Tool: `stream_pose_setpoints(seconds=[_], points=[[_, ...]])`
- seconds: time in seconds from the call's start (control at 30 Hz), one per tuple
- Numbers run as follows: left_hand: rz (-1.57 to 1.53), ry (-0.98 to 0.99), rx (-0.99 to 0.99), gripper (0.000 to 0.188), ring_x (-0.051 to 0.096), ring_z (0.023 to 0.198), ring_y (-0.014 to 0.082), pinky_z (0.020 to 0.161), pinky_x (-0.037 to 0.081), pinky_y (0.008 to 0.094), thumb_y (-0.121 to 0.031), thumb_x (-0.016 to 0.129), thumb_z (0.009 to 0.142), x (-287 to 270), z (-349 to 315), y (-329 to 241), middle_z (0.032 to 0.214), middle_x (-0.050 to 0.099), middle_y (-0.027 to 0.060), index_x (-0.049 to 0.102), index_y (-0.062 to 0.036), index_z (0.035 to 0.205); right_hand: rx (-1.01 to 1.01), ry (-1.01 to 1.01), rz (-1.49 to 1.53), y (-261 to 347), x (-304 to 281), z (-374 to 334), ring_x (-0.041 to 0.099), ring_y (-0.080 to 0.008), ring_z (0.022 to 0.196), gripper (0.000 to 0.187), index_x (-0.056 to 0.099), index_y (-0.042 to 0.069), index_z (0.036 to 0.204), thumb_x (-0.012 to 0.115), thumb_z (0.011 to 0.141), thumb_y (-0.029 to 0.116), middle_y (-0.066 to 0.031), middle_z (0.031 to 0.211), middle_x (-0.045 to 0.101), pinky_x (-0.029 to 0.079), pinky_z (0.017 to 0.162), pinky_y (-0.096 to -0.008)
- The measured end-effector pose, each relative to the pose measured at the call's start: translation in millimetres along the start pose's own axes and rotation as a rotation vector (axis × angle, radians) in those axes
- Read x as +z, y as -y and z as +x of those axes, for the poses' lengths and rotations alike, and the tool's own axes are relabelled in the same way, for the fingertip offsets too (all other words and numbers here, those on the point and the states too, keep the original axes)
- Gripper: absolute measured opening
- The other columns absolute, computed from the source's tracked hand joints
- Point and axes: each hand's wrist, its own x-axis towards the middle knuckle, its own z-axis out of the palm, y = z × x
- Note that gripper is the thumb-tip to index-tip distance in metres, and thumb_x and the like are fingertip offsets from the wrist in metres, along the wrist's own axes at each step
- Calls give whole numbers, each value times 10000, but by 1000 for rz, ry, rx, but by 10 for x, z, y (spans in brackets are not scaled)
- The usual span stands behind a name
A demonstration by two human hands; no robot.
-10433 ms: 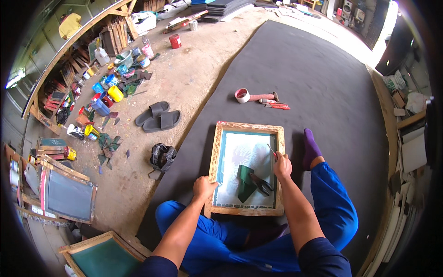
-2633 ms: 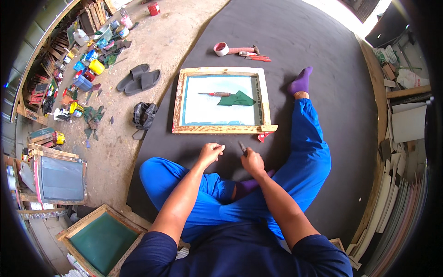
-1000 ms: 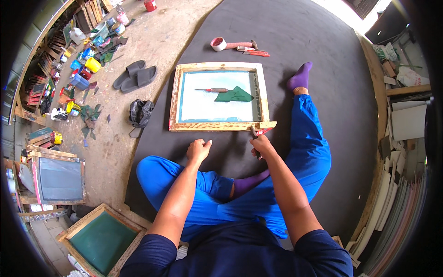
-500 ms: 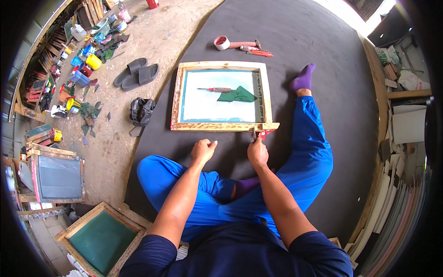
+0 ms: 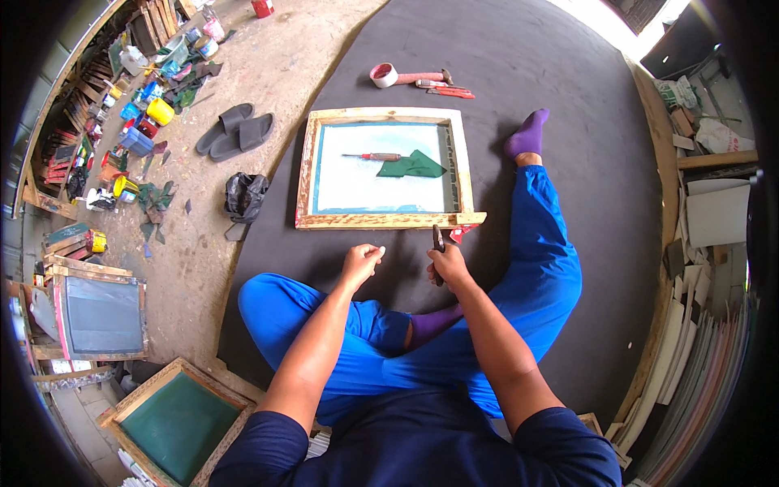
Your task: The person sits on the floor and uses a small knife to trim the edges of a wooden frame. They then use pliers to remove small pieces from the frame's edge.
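My right hand is closed around dark pliers, just below the near right corner of a wooden screen frame. A short wooden strip lies along that corner, with a small red item beside it. My left hand is below the frame's near edge, its fingertips pinched together; a small pale spot shows at the tips, too small to name. On the frame's pale mesh lie a screwdriver with a red and brown handle and a dark green scrap.
Beyond the frame lie a tape roll, a hammer and red cutters on the black mat. Sandals and a black bag are at left, near paint containers. A green screen leans at lower left.
My right hand has drawn the pliers back from the frame's near right corner, slightly left and toward me, and turned them more upright. My left hand stays nearly still.
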Motion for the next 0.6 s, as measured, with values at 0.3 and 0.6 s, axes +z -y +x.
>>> stream_pose_setpoints(seconds=[0.3, 0.6], points=[[49, 1, 26, 324, 566, 528, 80, 461, 431, 256, -339, 717, 985, 21, 20, 19, 805, 717, 44, 752, -20, 1026, 147, 70, 180, 92, -60, 97, 737, -293, 800, 333, 547, 47, 1256, 619, 1023, 274, -174, 970, 696, 577, 630, -492], [39, -4, 47, 331, 570, 538, 86, 493, 457, 266, -340, 719, 983, 16, 34, 4, 794, 715, 43, 753, -12, 1011, 352, 76, 146, 336, -178, 123, 733, -321, 809, 374, 527, 37, 1291, 615, 1027, 287, -190, 974, 690, 557, 603, -558]])
